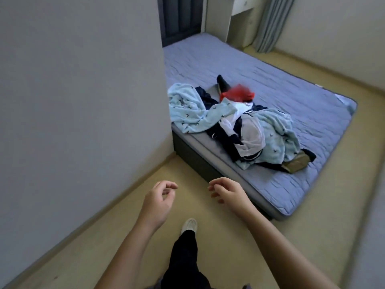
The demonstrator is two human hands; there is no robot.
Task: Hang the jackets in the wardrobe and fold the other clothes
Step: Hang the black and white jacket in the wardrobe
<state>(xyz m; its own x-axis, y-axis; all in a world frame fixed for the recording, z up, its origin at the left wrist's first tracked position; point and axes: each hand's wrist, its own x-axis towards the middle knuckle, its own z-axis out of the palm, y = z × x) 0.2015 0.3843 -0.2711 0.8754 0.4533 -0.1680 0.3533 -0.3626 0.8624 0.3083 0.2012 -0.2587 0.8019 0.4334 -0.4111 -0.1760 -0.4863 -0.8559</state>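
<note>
Noting hazards first. The tangled heap of clothes (239, 122) sits on the blue-grey quilted mattress (291, 80), close to its near edge. Within it, the navy and white jacket (226, 140) is threaded between two pale blue fleece pieces with small dark motifs (187, 109). If you pull the jacket by one edge, my judgement is that the fleece drags along with it and may slide off onto the tan floor (104, 236).

A red item (237, 94) at the far side of the heap is blurred. You cannot tell what garment it is, so sorting it by colour alone risks hanging what should be folded. An olive-brown piece (295, 163) pokes out from under the fleece at the right end, and lifting the fleece without looking could tip it over the edge. No wardrobe is plainly identifiable in view, so you have no confirmed hanging spot yet.

Position: your left hand (159, 198) and right hand (227, 192) are held out in front of you, with the fingers of both loosely curled and nothing held in either. The heap lies ahead and to the right, well apart from both sets of fingertips. The right hand is the nearer one, level with the mattress's near edge with no contact visible, and the left is nearer the grey wall (83, 101)
</note>
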